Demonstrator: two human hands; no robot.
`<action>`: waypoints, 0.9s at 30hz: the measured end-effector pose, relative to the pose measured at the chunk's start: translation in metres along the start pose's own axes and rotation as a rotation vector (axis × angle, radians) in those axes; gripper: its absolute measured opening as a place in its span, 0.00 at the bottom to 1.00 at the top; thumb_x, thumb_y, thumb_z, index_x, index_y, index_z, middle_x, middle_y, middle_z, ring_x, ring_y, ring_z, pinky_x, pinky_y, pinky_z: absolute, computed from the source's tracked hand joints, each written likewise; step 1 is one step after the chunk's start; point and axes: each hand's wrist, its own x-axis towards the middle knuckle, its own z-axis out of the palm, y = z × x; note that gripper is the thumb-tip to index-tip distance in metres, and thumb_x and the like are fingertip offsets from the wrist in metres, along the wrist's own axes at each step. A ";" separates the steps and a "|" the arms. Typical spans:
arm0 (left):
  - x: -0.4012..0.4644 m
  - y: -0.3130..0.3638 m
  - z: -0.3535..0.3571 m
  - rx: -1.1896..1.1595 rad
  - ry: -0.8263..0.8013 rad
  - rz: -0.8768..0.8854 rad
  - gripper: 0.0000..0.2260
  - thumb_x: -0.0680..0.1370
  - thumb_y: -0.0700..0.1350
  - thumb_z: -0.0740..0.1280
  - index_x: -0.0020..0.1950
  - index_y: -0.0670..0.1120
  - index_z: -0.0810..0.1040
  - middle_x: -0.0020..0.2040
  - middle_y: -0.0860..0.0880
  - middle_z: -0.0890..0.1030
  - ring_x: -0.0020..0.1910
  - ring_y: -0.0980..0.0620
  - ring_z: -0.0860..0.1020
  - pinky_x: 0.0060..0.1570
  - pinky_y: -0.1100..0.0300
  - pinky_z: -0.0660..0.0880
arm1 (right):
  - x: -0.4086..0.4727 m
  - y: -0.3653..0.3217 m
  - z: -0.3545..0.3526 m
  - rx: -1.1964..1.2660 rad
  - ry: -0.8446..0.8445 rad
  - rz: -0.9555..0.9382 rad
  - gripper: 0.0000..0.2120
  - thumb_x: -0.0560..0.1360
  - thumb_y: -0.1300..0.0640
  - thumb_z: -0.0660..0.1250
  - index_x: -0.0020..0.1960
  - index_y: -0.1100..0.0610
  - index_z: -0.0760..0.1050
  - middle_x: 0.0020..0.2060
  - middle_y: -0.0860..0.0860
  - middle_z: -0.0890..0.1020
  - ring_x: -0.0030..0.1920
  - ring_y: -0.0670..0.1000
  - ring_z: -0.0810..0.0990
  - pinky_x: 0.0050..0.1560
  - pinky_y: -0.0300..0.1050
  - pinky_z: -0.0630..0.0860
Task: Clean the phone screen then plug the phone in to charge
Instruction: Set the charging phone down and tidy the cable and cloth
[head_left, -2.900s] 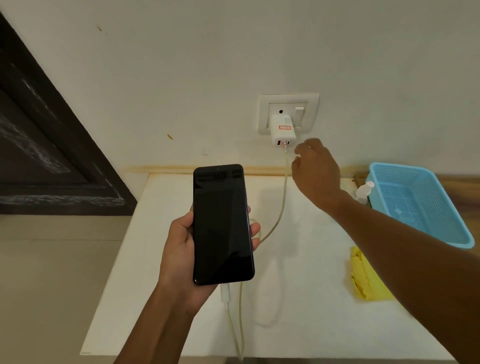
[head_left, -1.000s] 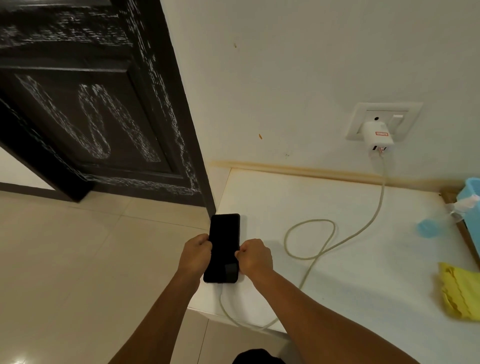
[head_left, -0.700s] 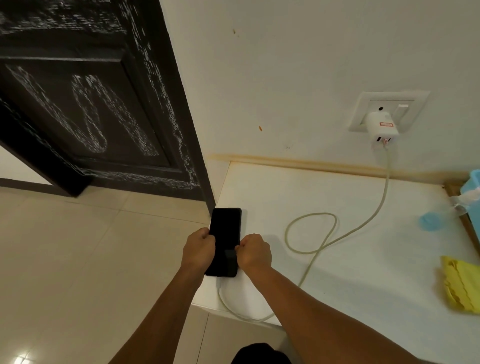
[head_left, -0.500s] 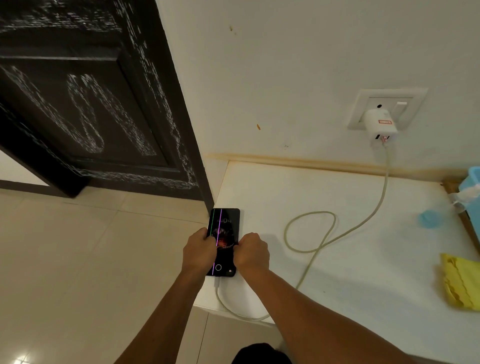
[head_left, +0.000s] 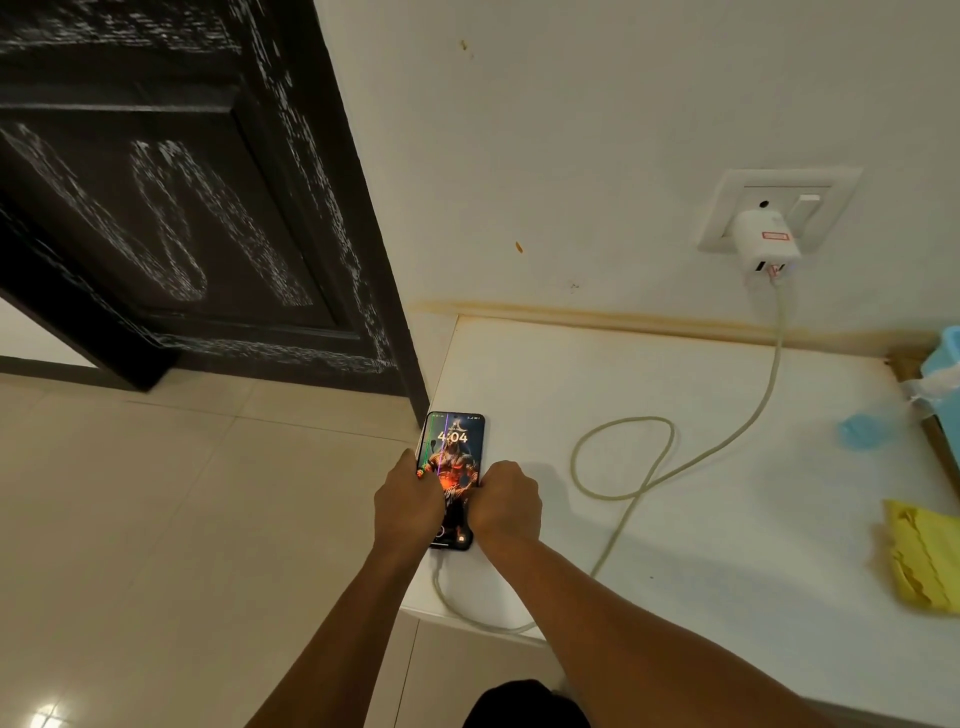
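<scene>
- Head view, the risks: the phone (head_left: 453, 467) lies flat at the very left corner of the white worktop (head_left: 675, 519), its left side flush with the edge above the tiled floor (head_left: 182, 519); I'd judge a nudge from either hand could tip it over; the screen is lit and shows a clock.
- The left hand (head_left: 408, 506) curls round the phone's left side and the right hand (head_left: 504, 501) curls round its right side; both grip it.
- The cable (head_left: 623, 457) leaves the phone's near end, dips past the front edge, loops once on the worktop and climbs to the charger (head_left: 766, 247) in the wall socket (head_left: 779, 208); the hanging part could snag on a leg and drag the phone off, I reckon.
- Head view, the count: one phone; one cable; one charger; one socket; two hands; one yellow cloth (head_left: 924, 556) at the right; one blue basket (head_left: 945, 364), partly cut off; one dark door (head_left: 182, 182).
</scene>
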 end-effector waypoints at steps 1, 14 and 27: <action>0.000 0.000 0.000 0.004 0.000 0.001 0.07 0.80 0.44 0.60 0.55 0.43 0.72 0.52 0.42 0.80 0.48 0.44 0.80 0.35 0.60 0.72 | 0.000 0.000 0.000 0.004 0.002 0.002 0.11 0.77 0.56 0.63 0.55 0.61 0.76 0.51 0.57 0.82 0.50 0.55 0.81 0.41 0.39 0.70; -0.007 0.006 -0.005 -0.015 -0.014 -0.010 0.03 0.79 0.43 0.61 0.49 0.44 0.69 0.49 0.41 0.80 0.46 0.43 0.80 0.36 0.58 0.72 | -0.002 0.003 0.001 0.010 0.006 0.007 0.08 0.76 0.63 0.62 0.52 0.62 0.77 0.49 0.57 0.82 0.49 0.55 0.82 0.42 0.41 0.73; -0.052 0.015 -0.003 -0.136 0.192 0.067 0.16 0.79 0.35 0.58 0.67 0.38 0.70 0.63 0.40 0.76 0.62 0.43 0.73 0.50 0.56 0.71 | -0.012 0.042 -0.039 0.067 0.054 -0.212 0.11 0.75 0.66 0.57 0.39 0.60 0.76 0.37 0.52 0.81 0.38 0.52 0.79 0.38 0.44 0.77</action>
